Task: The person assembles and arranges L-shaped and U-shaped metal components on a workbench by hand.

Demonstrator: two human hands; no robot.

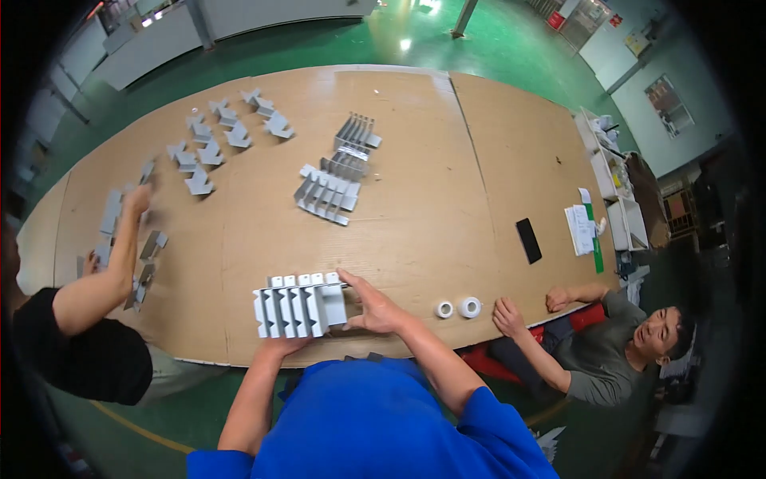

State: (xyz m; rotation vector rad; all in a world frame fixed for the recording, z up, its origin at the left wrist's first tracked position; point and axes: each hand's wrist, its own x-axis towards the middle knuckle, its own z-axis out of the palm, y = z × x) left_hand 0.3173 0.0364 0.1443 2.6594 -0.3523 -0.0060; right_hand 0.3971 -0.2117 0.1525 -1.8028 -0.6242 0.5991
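Near the front edge of the table, a row of nested bent sheet-metal brackets (289,310), light grey with notched edges, sits between my two hands. My left hand (285,346) grips the row from its near side, its fingers mostly hidden under the metal. Around the right end curves my right hand (375,310), fingers at the far corner and thumb at the near one. Farther up the table lie more brackets in groups: a light grey set (327,194) and a darker, shinier set (357,132) behind it.
Brackets (209,153) stand in rows at the far left. A co-worker's hand (137,199) handles pieces at the left edge. Two tape rolls (470,307), a black phone (528,241) and papers (580,230) lie to the right. Another person's hand (508,317) rests on the near edge.
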